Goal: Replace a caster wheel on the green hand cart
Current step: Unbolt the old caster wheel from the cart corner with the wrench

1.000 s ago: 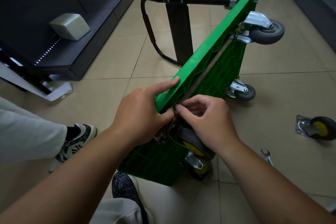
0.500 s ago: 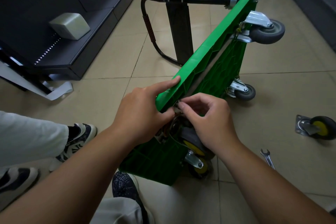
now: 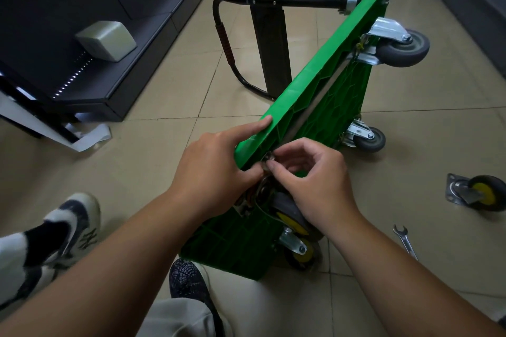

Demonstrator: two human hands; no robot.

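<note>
The green hand cart (image 3: pixel 317 96) stands on its side edge on the tiled floor, underside facing right, black handle (image 3: pixel 273 0) folded out behind. My left hand (image 3: pixel 216 164) grips the cart's near top corner, index finger stretched along the edge. My right hand (image 3: pixel 312 180) pinches a small metal nut or bolt (image 3: pixel 267 160) at that corner, above a yellow-hubbed caster (image 3: pixel 294 220) on the underside. Two grey casters (image 3: pixel 402 46) (image 3: pixel 368 138) sit on the far end. A loose yellow-hubbed caster (image 3: pixel 479 193) lies on the floor at right.
A spanner (image 3: pixel 405 241) lies on the tiles right of my forearm. A dark shelf unit (image 3: pixel 90 90) with a pale box (image 3: pixel 106 39) stands at left. Another person's sneakers (image 3: pixel 71 224) are at lower left, my own dark shoe (image 3: pixel 189 279) below the cart. Cardboard boxes sit far back.
My right fingers have shifted slightly on the small fastener at the corner. The other person's foot at lower left has moved further into view. The cart has stayed put.
</note>
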